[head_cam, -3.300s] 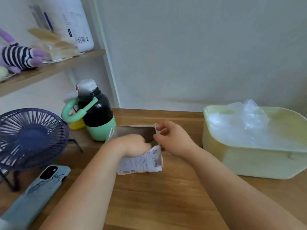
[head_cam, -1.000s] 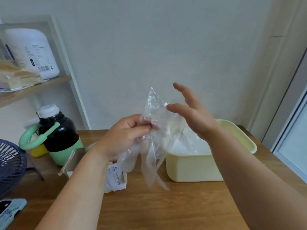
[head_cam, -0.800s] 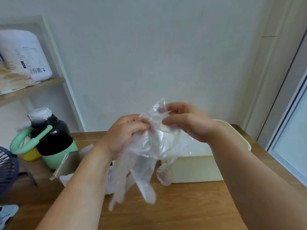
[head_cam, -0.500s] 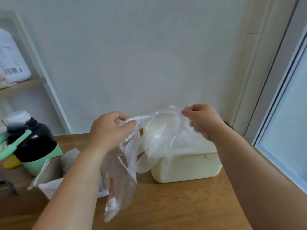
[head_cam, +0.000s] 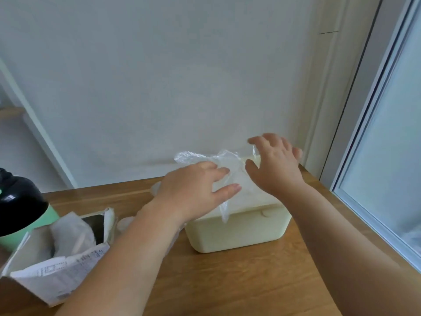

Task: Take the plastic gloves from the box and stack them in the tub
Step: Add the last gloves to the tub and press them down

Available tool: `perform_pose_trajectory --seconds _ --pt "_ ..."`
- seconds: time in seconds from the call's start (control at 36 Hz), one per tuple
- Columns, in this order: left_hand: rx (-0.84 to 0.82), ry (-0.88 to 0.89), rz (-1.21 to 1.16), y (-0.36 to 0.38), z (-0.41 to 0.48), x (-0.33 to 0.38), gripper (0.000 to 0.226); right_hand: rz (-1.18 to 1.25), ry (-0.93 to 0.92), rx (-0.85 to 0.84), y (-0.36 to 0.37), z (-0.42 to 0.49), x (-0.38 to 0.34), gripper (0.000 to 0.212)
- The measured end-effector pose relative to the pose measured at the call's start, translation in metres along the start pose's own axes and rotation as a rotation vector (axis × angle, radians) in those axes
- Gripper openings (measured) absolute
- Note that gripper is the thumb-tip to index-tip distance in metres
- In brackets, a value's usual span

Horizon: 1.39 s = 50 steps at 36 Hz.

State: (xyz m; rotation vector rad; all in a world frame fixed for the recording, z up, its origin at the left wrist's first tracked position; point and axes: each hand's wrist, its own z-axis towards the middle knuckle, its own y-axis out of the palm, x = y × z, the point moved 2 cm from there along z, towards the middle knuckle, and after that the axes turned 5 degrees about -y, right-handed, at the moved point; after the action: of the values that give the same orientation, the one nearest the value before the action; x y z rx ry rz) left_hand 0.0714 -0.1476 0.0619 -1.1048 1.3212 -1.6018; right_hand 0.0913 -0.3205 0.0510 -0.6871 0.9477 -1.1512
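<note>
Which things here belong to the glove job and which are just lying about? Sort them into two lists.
Job in hand:
plastic gloves, heaped in the tub
tub
torn-open box
left hand, flat on the heap
right hand, fingers spread over it

Lying about:
black and green bottle
shelf at the left edge

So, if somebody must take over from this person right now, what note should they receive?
Hands: the left hand is open, flat on the plastic gloves in the tub. The right hand is open, fingers spread above the tub's far side; contact unclear.
Done: a pile of gloves lies in the tub; one edge hangs over the front rim.
To do: tuck that edge in, then fetch more from the open box, which seems to hold more.
</note>
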Motion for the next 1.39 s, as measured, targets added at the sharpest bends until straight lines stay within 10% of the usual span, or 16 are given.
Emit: perform_pose_trajectory --seconds 0.14,0.33,0.5,0.64,0.86,1.0,1.31,1.39 --pt "-0.201 0.005 0.15 0.01 0.02 -0.002 0.06 0.101 -0.217 -0.332 0.009 0.007 -0.002 0.043" --pt "-0.447 -0.04 0.219 0.035 0.04 -0.012 0.06 -0.039 -0.037 -0.967 0.039 0.007 0.009 0.079" --pt "-0.593 -0.029 0.203 0.048 0.05 -0.005 0.056 -0.163 -0.025 -1.171 0.045 0.005 0.01 0.073" --pt "-0.672 -0.033 0.111 0.055 0.052 -0.006 0.061 -0.155 -0.034 -1.161 0.048 0.005 0.011 0.07" --pt "-0.243 -0.048 -0.319 0.016 0.038 -0.022 0.066 0.01 0.0 -0.658 0.028 0.014 0.01 0.054" --pt "0.093 -0.054 -0.704 -0.012 0.019 -0.036 0.015 0.393 -0.028 -0.336 0.001 0.007 -0.018 0.032" --pt "0.322 0.036 -1.239 -0.042 -0.029 -0.057 0.018 1.283 -0.123 -0.695 -0.004 -0.014 -0.084 0.075" --pt "0.306 0.021 -1.16 -0.044 -0.03 -0.059 0.016 1.338 -0.21 -0.7 -0.012 -0.016 -0.094 0.046"
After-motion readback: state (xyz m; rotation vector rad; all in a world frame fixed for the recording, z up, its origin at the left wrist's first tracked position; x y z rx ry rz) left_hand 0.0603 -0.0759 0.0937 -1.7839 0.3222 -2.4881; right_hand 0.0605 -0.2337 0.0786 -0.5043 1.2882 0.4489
